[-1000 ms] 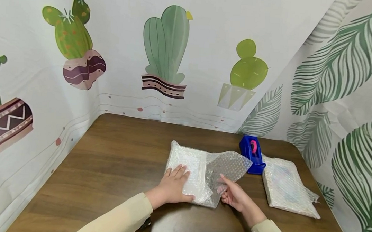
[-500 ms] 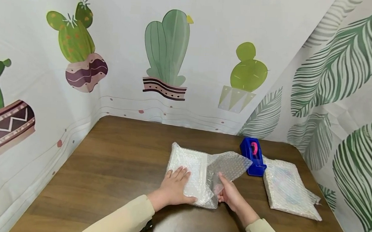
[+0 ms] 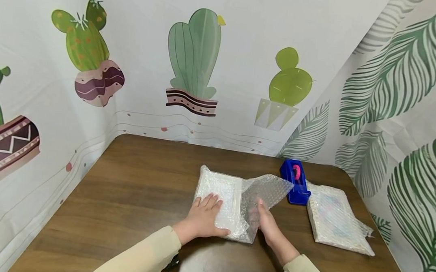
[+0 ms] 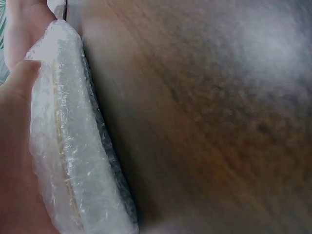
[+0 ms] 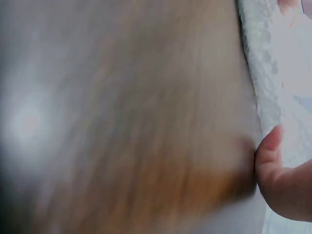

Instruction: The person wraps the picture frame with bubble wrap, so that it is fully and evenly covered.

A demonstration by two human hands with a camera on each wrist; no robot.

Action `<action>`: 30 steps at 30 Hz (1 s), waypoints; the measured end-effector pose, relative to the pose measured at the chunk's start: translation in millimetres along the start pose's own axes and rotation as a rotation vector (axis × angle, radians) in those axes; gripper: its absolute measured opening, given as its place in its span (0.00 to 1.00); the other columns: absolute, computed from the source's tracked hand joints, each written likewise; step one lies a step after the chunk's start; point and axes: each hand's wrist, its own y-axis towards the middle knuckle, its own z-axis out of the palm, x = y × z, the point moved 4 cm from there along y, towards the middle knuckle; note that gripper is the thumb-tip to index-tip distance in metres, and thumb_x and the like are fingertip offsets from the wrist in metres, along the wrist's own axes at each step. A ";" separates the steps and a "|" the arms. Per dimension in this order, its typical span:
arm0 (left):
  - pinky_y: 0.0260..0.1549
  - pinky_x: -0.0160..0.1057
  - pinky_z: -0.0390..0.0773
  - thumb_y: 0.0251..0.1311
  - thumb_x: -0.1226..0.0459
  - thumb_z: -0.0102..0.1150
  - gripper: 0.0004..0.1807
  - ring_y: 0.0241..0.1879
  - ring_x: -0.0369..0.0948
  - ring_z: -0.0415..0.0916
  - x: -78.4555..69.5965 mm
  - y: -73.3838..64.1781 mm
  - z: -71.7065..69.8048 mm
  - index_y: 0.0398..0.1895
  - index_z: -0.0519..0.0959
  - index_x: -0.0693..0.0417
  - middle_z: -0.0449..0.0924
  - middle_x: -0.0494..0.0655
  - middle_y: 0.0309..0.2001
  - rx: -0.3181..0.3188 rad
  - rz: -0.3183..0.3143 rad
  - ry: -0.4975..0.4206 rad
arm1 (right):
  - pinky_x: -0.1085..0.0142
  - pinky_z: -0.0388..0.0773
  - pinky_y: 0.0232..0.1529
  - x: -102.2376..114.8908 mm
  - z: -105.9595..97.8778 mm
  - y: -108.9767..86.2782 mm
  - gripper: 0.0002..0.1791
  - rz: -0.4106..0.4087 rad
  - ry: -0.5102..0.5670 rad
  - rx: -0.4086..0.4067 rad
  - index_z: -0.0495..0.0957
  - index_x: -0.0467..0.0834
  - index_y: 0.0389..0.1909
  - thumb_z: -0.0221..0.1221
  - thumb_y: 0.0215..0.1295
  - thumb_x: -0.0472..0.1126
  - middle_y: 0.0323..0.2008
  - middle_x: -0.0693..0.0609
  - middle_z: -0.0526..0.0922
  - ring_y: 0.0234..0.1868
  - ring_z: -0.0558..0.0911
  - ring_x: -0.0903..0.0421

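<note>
A flat white picture frame (image 3: 223, 183), partly covered in bubble wrap (image 3: 268, 191), lies at the middle of the table. My left hand (image 3: 205, 216) rests on its near left part, fingers spread and thumb along the near edge. The loose flap of wrap stretches out to the right, raised at its far corner. At the flap's near right edge, my right hand (image 3: 270, 227) grips the wrap with the thumb on top; its other fingers are mostly hidden. The left wrist view shows the wrapped side edge (image 4: 73, 136), and the right wrist view shows the right thumb (image 5: 273, 144) against the wrap.
A blue tape dispenser (image 3: 295, 184) with a pink roll (image 3: 296, 172) stands at the back right, just beyond the flap's tip. Beside it lies another flat bubble-wrapped package (image 3: 336, 218). Patterned cloth (image 3: 239, 72) hangs behind the wooden table (image 3: 139, 181).
My right hand has shifted slightly left and its fingers have gone under the flap's edge. The flap's far corner has risen a little. My left hand stays in place.
</note>
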 end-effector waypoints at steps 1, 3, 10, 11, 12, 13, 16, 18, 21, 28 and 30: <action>0.78 0.60 0.56 0.55 0.31 0.61 0.55 0.81 0.52 0.55 -0.3 -0.1 -0.3 0.77 0.64 0.57 0.60 0.54 0.80 0.002 -0.002 -0.001 | 0.49 0.74 0.68 2.0 1.3 0.0 0.36 -0.030 -0.009 -0.002 0.38 0.27 0.79 0.25 0.85 0.50 0.71 0.22 0.62 0.66 0.74 0.37; 0.78 0.60 0.56 0.55 0.31 0.61 0.55 0.81 0.52 0.54 -0.7 -0.6 -0.2 0.77 0.64 0.57 0.60 0.54 0.80 0.005 -0.006 0.001 | 0.40 0.50 0.81 4.0 4.8 0.4 0.35 -0.078 0.017 0.005 0.34 0.26 0.79 0.24 0.85 0.48 0.78 0.23 0.42 0.80 0.50 0.28; 0.78 0.59 0.55 0.54 0.31 0.61 0.55 0.82 0.51 0.52 -0.1 -1.2 0.6 0.77 0.64 0.56 0.54 0.51 0.82 0.004 -0.009 0.004 | 0.42 0.23 0.82 10.2 19.9 4.9 0.35 -0.148 0.212 -0.064 0.27 0.30 0.79 0.24 0.84 0.47 0.80 0.33 0.25 0.82 0.25 0.35; 0.78 0.59 0.55 0.54 0.31 0.61 0.55 0.82 0.51 0.52 -0.1 -1.2 0.6 0.77 0.64 0.56 0.54 0.50 0.83 0.005 -0.009 0.004 | 0.43 0.23 0.82 11.4 22.2 5.7 0.35 -0.144 0.227 -0.082 0.28 0.29 0.78 0.25 0.84 0.48 0.80 0.32 0.25 0.82 0.25 0.35; 0.79 0.59 0.55 0.55 0.31 0.61 0.55 0.82 0.50 0.51 -0.4 -1.4 0.3 0.78 0.63 0.56 0.54 0.49 0.83 0.008 -0.008 0.003 | 0.43 0.23 0.82 12.7 24.2 6.4 0.36 -0.141 0.232 -0.095 0.28 0.28 0.78 0.25 0.84 0.49 0.80 0.31 0.25 0.82 0.26 0.34; 0.79 0.59 0.55 0.55 0.31 0.61 0.55 0.82 0.50 0.51 -0.7 -1.5 0.1 0.78 0.63 0.56 0.54 0.49 0.83 0.011 -0.008 0.008 | 0.42 0.24 0.82 14.1 26.1 7.0 0.37 -0.130 0.223 -0.108 0.30 0.26 0.78 0.26 0.84 0.50 0.80 0.30 0.26 0.82 0.26 0.34; 0.79 0.59 0.56 0.55 0.30 0.61 0.55 0.82 0.50 0.52 -1.7 -1.4 -1.0 0.78 0.63 0.55 0.56 0.49 0.82 0.017 -0.008 0.018 | 0.40 0.25 0.82 17.6 30.9 9.5 0.41 -0.095 0.141 -0.091 0.32 0.23 0.77 0.27 0.84 0.54 0.79 0.27 0.28 0.81 0.28 0.31; 0.79 0.59 0.55 0.55 0.30 0.61 0.55 0.82 0.50 0.52 -2.3 -1.3 -1.0 0.78 0.63 0.55 0.56 0.49 0.82 0.024 -0.009 0.022 | 0.37 0.27 0.81 19.9 32.3 12.3 0.43 -0.109 0.038 -0.046 0.33 0.22 0.77 0.27 0.84 0.56 0.79 0.24 0.29 0.81 0.29 0.29; 0.79 0.60 0.55 0.55 0.30 0.61 0.55 0.82 0.50 0.51 -3.3 -1.2 -0.9 0.78 0.64 0.55 0.56 0.49 0.82 0.024 -0.008 0.020 | 0.33 0.27 0.79 23.8 31.1 16.1 0.43 -0.177 -0.115 0.022 0.33 0.21 0.77 0.27 0.84 0.55 0.79 0.23 0.31 0.80 0.30 0.27; 0.79 0.59 0.56 0.54 0.30 0.61 0.55 0.82 0.50 0.52 -2.1 -0.7 0.7 0.78 0.64 0.54 0.57 0.48 0.82 0.007 -0.012 0.042 | 0.40 0.22 0.81 23.8 35.6 15.2 0.40 -0.164 0.180 0.041 0.28 0.32 0.79 0.26 0.83 0.55 0.81 0.33 0.24 0.81 0.24 0.35; 0.78 0.59 0.57 0.54 0.31 0.62 0.55 0.82 0.50 0.53 -2.3 -0.6 -0.4 0.77 0.65 0.54 0.58 0.49 0.81 -0.001 -0.007 0.045 | 0.44 0.17 0.80 25.2 40.4 12.4 0.37 -0.154 0.352 0.045 0.22 0.41 0.80 0.24 0.83 0.54 0.80 0.41 0.17 0.80 0.18 0.41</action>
